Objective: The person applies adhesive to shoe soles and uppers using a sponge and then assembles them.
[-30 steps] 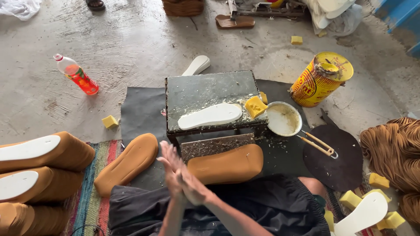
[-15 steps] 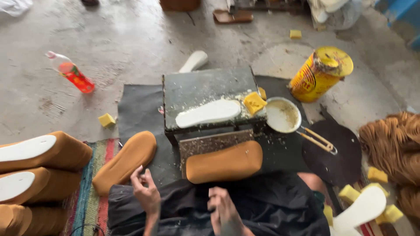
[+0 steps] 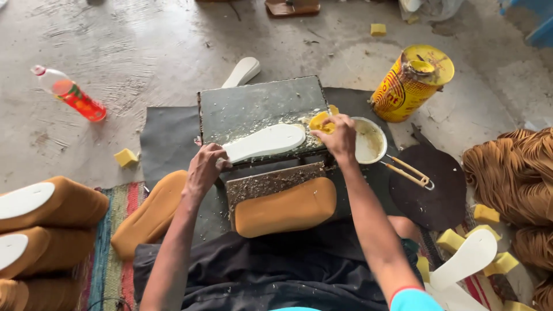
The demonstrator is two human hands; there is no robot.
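Two hands work at a dark board (image 3: 259, 106) raised on a low stand. The left hand (image 3: 204, 170) presses curled fingers onto the near-left end of a white insole (image 3: 268, 141) lying flat on the board. The right hand (image 3: 340, 137) pinches a yellow sponge (image 3: 318, 122) at the board's right edge, just beside a white glue bowl (image 3: 371, 144). A yellow can (image 3: 410, 85) stands far right.

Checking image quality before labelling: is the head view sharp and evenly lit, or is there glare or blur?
Head view: soft, even daylight, faint shadows; left hand and right hand sharp; slight sheen on the yellow metal can; corners stretched by the wide lens.
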